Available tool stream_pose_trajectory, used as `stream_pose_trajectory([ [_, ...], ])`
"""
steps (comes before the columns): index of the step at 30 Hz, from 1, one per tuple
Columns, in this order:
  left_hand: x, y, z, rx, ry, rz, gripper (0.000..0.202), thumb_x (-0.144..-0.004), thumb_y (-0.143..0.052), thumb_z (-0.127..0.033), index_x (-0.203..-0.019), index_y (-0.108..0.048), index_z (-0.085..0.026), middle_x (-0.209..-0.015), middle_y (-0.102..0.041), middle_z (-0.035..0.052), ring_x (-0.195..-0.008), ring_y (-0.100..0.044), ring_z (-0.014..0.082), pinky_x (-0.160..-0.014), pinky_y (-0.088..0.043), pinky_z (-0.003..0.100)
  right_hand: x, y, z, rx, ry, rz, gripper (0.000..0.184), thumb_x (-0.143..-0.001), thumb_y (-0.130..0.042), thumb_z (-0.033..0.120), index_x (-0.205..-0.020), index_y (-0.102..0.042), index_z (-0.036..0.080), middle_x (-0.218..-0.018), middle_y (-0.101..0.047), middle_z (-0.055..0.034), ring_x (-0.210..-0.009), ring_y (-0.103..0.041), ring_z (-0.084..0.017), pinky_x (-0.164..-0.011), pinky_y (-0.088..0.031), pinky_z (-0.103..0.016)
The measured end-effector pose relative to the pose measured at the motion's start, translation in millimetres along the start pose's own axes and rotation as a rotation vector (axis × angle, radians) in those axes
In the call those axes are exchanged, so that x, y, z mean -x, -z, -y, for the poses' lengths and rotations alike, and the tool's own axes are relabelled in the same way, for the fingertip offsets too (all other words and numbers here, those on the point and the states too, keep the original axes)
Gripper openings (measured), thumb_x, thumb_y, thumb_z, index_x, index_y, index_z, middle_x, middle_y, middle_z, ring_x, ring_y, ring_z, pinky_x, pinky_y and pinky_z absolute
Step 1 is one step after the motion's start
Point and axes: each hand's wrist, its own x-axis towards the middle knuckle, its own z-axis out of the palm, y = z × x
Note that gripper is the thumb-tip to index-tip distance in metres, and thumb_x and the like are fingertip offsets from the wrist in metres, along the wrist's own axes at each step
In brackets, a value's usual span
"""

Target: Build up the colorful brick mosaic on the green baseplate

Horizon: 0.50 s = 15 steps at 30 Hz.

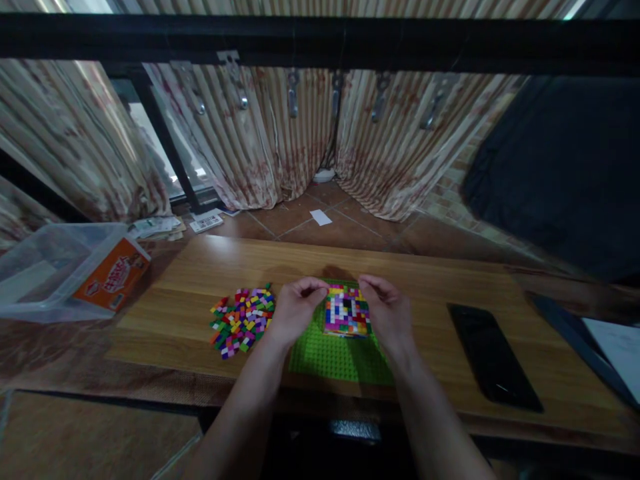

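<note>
A low square build of multicoloured toy bricks (346, 312) sits on the green baseplate (325, 360), toward its far side. At the build's far left corner, my left hand (299, 305) has thumb and index finger pinched together; whatever is between the tips is too small to tell. My right hand (389, 310) is at the far right corner, its fingers closed against the build's edge, with the tips partly hidden. Left of the baseplate lies a spread pile of small loose bricks (243, 319) in many colours, close to my left wrist.
All this rests on a wooden table (170, 293). A black phone-like slab (493, 357) lies on the right, with a dark folder and papers (613, 347) beyond it. A clear plastic bin (55, 267) with an orange label stands at left. Curtains (295, 147) hang behind.
</note>
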Motion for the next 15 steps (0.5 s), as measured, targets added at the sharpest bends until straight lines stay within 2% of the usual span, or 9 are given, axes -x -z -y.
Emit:
stream_pose_trajectory([
  [5, 0.5, -6.9, 8.0, -0.095, -0.066, -0.034, 0.012, -0.08, -0.062, -0.022, -0.08, -0.073, -0.016, -0.076, -0.071, 0.0017, -0.073, -0.062, 0.0144, -0.07, -0.047, 0.024, 1.2, 0.2, -0.8, 0.034, 0.019, 0.017, 0.026, -0.076, -0.066, 0.04, -0.091, -0.075, 0.02, -0.094, -0.076, -0.0071, -0.088, -0.069, -0.023, -0.086, -0.051, -0.041],
  [9, 6.9, -13.2, 4.5, -0.232, -0.103, -0.045, 0.016, -0.084, -0.057, -0.021, -0.083, -0.073, -0.017, -0.076, -0.07, 0.0015, -0.071, -0.061, 0.0144, -0.067, -0.046, 0.024, 2.4, -1.5, -1.5, 0.061, 0.043, 0.034, 0.026, -0.078, -0.064, 0.04, -0.092, -0.074, 0.021, -0.095, -0.076, -0.007, -0.089, -0.069, -0.023, -0.085, -0.052, -0.04],
  [12, 11.1, -17.6, 2.0, -0.351, -0.14, -0.096, 0.018, -0.084, -0.056, -0.018, -0.084, -0.073, -0.018, -0.084, -0.072, 0.0032, -0.078, -0.063, 0.0156, -0.072, -0.046, 0.025, 2.5, -1.6, -2.2, 0.083, 0.06, 0.047, 0.026, -0.08, -0.063, 0.039, -0.094, -0.074, 0.02, -0.096, -0.076, -0.0075, -0.088, -0.069, -0.023, -0.084, -0.052, -0.041],
  [15, 11.7, -19.8, 2.7, -0.274, -0.108, -0.09, 0.017, -0.083, -0.057, -0.02, -0.085, -0.074, -0.018, -0.082, -0.071, 0.0031, -0.076, -0.062, 0.0151, -0.072, -0.047, 0.025, 4.4, 0.1, 2.2, 0.134, 0.165, 0.069, 0.024, -0.082, -0.061, 0.036, -0.096, -0.074, 0.022, -0.098, -0.074, -0.0074, -0.092, -0.068, -0.023, -0.086, -0.051, -0.042],
])
